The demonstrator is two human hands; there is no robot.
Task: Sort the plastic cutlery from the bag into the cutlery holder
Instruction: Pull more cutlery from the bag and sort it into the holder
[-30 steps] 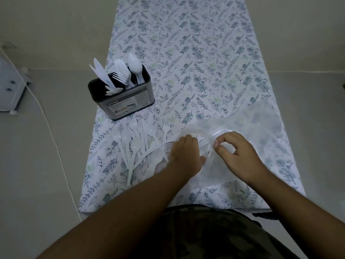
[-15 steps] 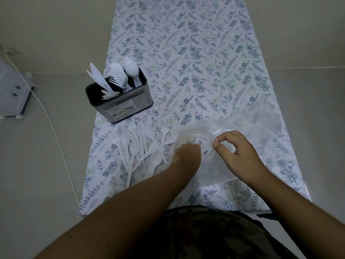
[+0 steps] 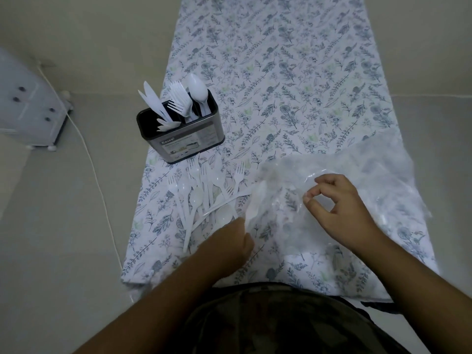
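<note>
Cutlery holder [image 3: 187, 139] label reads "Kosso".

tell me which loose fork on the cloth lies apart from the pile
The fork nearest the bag, tines pointing away from the person. It lies to the right of the pile, whose other forks and spoons overlap just below the holder.

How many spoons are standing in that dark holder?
1 clearly shows: a white spoon in the right end of the cutlery holder, beside the forks. Others may hide behind.
</note>
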